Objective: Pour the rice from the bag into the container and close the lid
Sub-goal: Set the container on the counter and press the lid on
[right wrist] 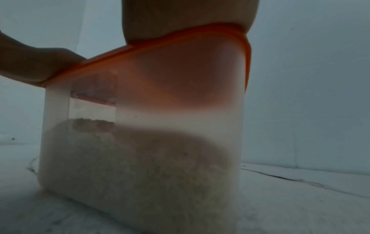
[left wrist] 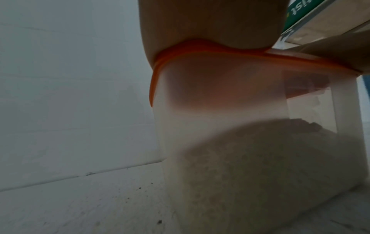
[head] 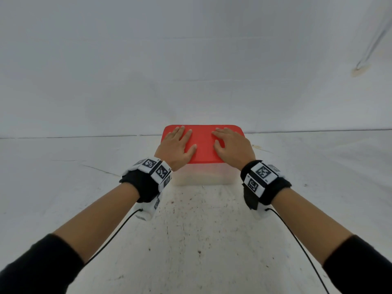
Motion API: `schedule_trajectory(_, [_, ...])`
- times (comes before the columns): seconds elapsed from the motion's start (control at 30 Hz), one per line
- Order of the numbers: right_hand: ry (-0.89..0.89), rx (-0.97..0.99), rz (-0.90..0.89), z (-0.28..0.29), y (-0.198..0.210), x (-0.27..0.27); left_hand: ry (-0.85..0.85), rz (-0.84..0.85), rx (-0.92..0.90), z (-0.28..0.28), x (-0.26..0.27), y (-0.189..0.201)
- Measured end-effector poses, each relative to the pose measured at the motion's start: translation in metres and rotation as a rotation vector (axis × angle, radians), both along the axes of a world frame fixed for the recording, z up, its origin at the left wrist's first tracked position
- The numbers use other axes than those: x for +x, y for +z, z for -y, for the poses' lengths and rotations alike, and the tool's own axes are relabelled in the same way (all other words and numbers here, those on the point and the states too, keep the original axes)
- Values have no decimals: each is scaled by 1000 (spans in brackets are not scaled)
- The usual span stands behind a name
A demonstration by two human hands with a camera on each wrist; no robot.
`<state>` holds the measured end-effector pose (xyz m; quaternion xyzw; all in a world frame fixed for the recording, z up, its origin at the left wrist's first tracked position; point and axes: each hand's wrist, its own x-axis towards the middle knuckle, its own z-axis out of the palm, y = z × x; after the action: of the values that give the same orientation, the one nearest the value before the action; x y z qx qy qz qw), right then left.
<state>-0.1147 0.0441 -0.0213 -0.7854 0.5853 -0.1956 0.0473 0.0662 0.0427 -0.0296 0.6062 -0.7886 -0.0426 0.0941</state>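
A translucent container (head: 203, 176) stands on the white table, with the red lid (head: 203, 148) lying on top of it. My left hand (head: 185, 140) presses flat on the lid's left half and my right hand (head: 223, 137) on its right half, fingers straight and spread. In the left wrist view my palm (left wrist: 200, 20) bears down on the lid's rim (left wrist: 200, 49), and rice (left wrist: 270, 166) fills roughly the lower half of the container. The right wrist view shows the same from the other side: palm (right wrist: 190, 15), lid edge (right wrist: 180, 39), rice (right wrist: 130, 166). No rice bag shows in the head view.
The table (head: 195, 240) is white and speckled, and a white backdrop (head: 191, 60) rises just behind the container. A green-printed edge (left wrist: 300, 14) shows at the top right of the left wrist view; I cannot tell what it is. Cables trail from both wrist bands.
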Motion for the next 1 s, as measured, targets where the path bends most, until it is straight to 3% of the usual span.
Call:
schedule_trajectory(0.5, [6, -35, 30, 72, -5, 3, 36, 46, -40, 67, 1, -3])
schedule_trajectory(1.0, [1, -8, -32, 67, -17, 4, 104, 47, 12, 60, -2, -4])
